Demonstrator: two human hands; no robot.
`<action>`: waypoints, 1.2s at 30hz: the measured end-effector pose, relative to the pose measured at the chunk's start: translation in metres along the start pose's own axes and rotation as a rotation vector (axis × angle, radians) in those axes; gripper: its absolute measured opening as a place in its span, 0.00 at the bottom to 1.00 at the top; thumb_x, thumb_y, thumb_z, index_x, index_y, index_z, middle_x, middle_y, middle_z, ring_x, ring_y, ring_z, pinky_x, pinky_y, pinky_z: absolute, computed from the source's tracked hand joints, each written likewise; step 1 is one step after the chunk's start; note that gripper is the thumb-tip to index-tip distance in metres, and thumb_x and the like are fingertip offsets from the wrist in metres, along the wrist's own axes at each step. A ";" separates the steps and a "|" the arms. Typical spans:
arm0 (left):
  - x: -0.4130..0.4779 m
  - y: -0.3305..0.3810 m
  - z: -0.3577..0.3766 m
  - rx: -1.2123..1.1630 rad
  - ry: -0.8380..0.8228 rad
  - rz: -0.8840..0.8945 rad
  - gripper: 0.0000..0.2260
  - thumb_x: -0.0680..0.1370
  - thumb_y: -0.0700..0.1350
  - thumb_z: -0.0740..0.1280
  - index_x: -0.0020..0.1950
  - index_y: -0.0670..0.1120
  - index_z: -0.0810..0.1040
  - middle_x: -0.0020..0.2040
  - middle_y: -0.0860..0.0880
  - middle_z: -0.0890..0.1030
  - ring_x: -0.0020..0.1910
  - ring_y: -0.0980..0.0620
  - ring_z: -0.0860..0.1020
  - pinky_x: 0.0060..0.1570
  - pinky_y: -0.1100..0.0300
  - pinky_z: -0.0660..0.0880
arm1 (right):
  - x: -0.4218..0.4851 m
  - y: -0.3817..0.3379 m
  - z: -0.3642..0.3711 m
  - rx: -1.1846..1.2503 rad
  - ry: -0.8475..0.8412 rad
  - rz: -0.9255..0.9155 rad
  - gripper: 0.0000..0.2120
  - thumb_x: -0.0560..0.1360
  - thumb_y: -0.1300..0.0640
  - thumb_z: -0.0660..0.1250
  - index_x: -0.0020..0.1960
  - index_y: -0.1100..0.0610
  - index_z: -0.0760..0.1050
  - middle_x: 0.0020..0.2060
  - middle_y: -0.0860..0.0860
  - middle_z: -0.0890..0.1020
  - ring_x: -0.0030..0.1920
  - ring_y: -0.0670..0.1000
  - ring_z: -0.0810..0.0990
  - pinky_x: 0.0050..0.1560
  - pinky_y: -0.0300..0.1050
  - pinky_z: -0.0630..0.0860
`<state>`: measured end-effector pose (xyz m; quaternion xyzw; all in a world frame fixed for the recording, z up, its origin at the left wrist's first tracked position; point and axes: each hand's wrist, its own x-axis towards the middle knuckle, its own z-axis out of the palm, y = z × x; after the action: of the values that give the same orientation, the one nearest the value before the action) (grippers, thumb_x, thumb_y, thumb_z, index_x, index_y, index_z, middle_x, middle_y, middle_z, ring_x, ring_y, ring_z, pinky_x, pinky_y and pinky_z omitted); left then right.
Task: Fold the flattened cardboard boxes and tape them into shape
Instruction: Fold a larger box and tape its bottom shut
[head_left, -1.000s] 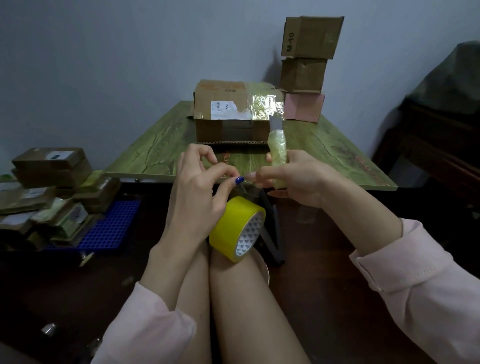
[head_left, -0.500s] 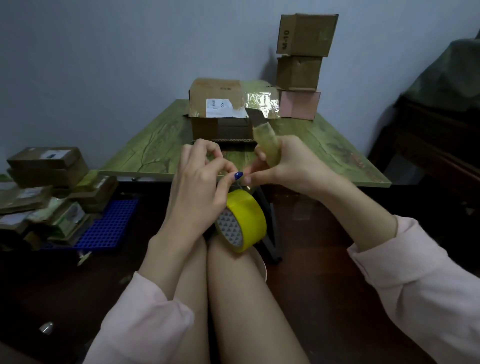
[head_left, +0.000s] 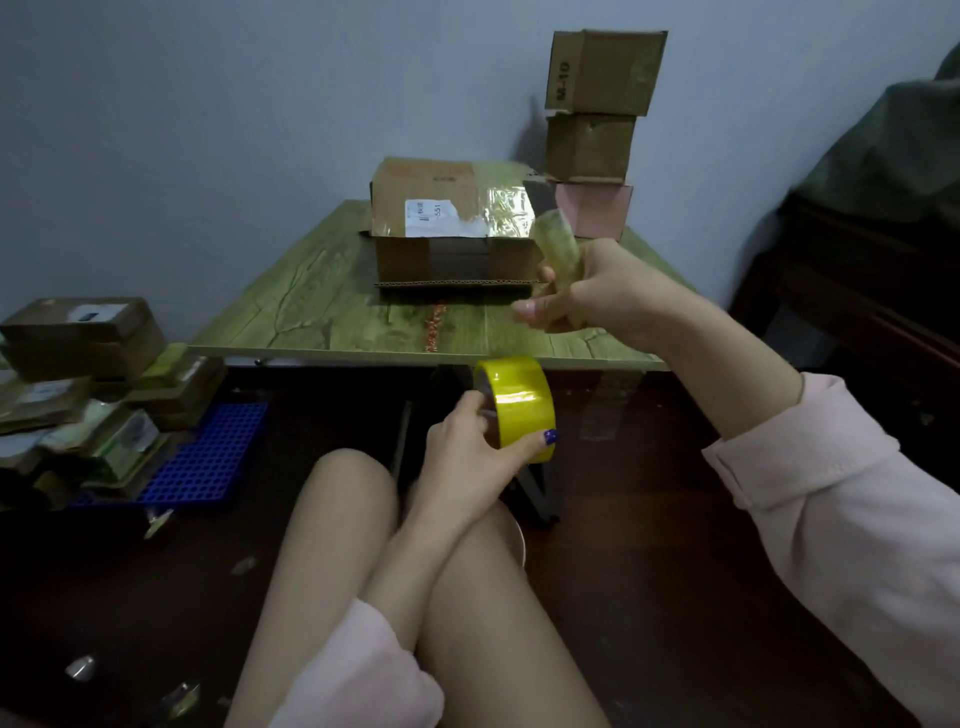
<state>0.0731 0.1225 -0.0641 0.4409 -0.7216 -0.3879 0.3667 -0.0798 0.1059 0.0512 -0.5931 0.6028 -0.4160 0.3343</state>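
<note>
My left grip (head_left: 467, 447) curled round yellow tape roll (head_left: 519, 405); right grip (head_left: 587, 296) clenched on tape-wrapped cutter (head_left: 558, 244), blade toward 11 o'clock. Pull strip taut, cut away from left grip.

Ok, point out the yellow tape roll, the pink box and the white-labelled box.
yellow tape roll (head_left: 521, 401), head view, on its outer yellow band.
pink box (head_left: 595, 210), head view, on its front face.
labelled box (head_left: 429, 217), head view, on its white label.
</note>
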 end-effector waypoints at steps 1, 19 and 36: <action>0.001 0.000 0.007 -0.065 0.005 0.024 0.14 0.71 0.49 0.74 0.53 0.45 0.79 0.46 0.53 0.83 0.46 0.58 0.81 0.49 0.58 0.78 | 0.003 0.005 -0.004 -0.066 0.016 0.012 0.17 0.69 0.67 0.73 0.37 0.55 0.66 0.34 0.53 0.75 0.42 0.52 0.79 0.48 0.46 0.80; 0.020 -0.009 0.070 -0.140 0.013 0.051 0.15 0.75 0.51 0.69 0.34 0.49 0.67 0.25 0.56 0.72 0.27 0.54 0.70 0.29 0.61 0.63 | 0.033 0.091 -0.029 -0.581 0.215 -0.060 0.16 0.68 0.52 0.76 0.38 0.57 0.69 0.31 0.48 0.73 0.32 0.45 0.69 0.31 0.39 0.63; 0.000 -0.047 0.095 -0.424 -0.188 -0.248 0.08 0.76 0.50 0.68 0.38 0.49 0.79 0.34 0.47 0.84 0.36 0.50 0.82 0.44 0.51 0.80 | 0.036 0.086 -0.024 -0.681 0.176 0.013 0.23 0.66 0.39 0.72 0.35 0.56 0.68 0.28 0.48 0.70 0.29 0.45 0.67 0.28 0.39 0.60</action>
<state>0.0072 0.1302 -0.1464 0.4011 -0.5956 -0.6117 0.3319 -0.1416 0.0681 -0.0119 -0.6286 0.7372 -0.2385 0.0669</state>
